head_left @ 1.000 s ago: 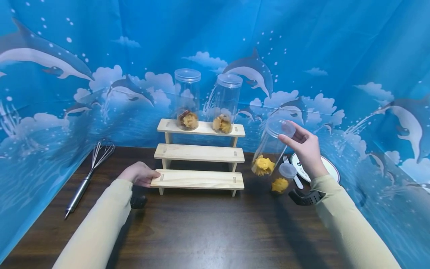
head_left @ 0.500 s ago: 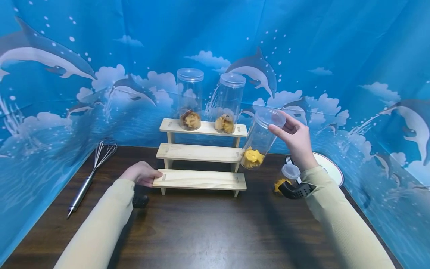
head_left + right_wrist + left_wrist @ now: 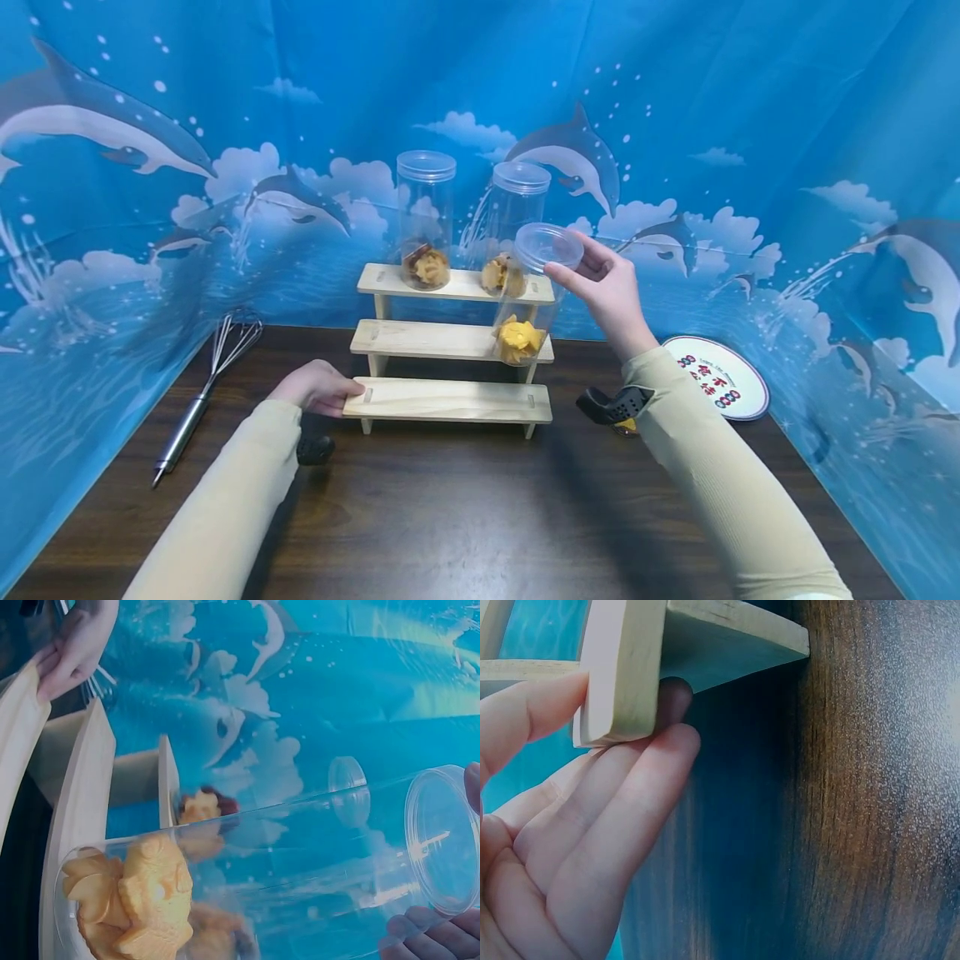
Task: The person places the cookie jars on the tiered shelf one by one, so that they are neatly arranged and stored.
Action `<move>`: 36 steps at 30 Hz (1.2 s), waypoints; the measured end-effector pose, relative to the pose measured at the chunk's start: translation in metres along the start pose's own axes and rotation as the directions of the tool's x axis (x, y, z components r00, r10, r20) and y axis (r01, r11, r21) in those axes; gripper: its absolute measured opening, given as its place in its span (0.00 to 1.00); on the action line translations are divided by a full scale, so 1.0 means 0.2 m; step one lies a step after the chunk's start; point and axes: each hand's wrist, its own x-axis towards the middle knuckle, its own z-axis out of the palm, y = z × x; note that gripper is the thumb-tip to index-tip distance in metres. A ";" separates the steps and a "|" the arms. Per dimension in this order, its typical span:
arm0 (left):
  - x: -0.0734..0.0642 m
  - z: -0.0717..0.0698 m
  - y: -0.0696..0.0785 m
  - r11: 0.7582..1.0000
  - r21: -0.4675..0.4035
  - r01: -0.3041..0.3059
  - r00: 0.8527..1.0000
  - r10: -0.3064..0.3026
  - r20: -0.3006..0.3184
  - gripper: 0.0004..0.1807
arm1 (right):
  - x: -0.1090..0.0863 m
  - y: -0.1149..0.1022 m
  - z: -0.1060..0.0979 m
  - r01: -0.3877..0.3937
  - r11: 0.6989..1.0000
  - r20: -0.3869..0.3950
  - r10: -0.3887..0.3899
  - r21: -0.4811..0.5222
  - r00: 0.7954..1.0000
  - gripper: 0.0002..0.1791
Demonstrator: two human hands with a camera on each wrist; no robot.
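Observation:
My right hand [image 3: 603, 287] grips a tall clear jar [image 3: 528, 292] by its lid end, thumb on one side and fingers on the other. Yellow fish-shaped pastries [image 3: 154, 900] lie at its bottom. The jar leans slightly, in front of the right end of a three-step wooden stand [image 3: 450, 400], near the middle step; whether it touches that step I cannot tell. My left hand [image 3: 318, 389] pinches the left end of the lowest step, thumb on top and fingers beneath, as the left wrist view shows. Two similar jars, a left one [image 3: 425, 221] and a right one [image 3: 517, 204], stand upright on the top step.
A whisk [image 3: 198, 400] lies on the dark wooden table [image 3: 450, 517] at the left. At the right is a white plate with printed characters [image 3: 723, 379]. A small container's yellow contents [image 3: 626, 427] show partly behind the right wrist strap. A dolphin-print cloth [image 3: 300, 100] hangs behind.
My right hand has carried the jar leftward and a little up, from beside the stand to in front of its right end. The jar leans less now. My left hand keeps its hold.

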 end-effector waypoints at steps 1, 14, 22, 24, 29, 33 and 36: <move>0.01 0.00 0.00 1.000 -0.001 0.004 1.000 -0.004 0.003 0.24 | 0.01 0.00 0.02 0.001 1.000 0.004 -0.001 0.008 1.000 0.35; 0.00 -0.01 -0.01 1.000 -0.001 0.005 1.000 -0.005 0.012 0.26 | 0.10 -0.01 0.28 0.003 0.997 0.063 -0.008 0.079 0.998 0.34; 0.01 0.00 -0.01 0.998 -0.059 -0.006 1.000 0.007 0.017 0.24 | 0.14 -0.02 0.43 0.010 0.996 0.101 -0.019 0.086 0.995 0.35; 0.01 0.00 -0.01 0.998 -0.063 -0.006 1.000 0.007 0.017 0.24 | 0.15 -0.01 0.46 0.010 0.996 0.103 -0.019 0.086 0.994 0.36; 0.01 0.00 -0.01 0.998 -0.064 0.003 1.000 -0.002 0.012 0.22 | 0.16 0.01 0.51 0.001 0.995 0.101 -0.011 0.095 0.995 0.37; 0.01 0.00 -0.01 0.998 -0.070 -0.001 1.000 0.002 0.025 0.21 | 0.18 0.02 0.55 -0.012 0.996 0.098 0.003 0.088 0.995 0.37; 0.01 -0.01 -0.01 0.998 -0.069 -0.006 1.000 0.008 0.022 0.21 | 0.20 0.03 0.59 -0.016 0.997 0.101 0.008 0.081 0.995 0.38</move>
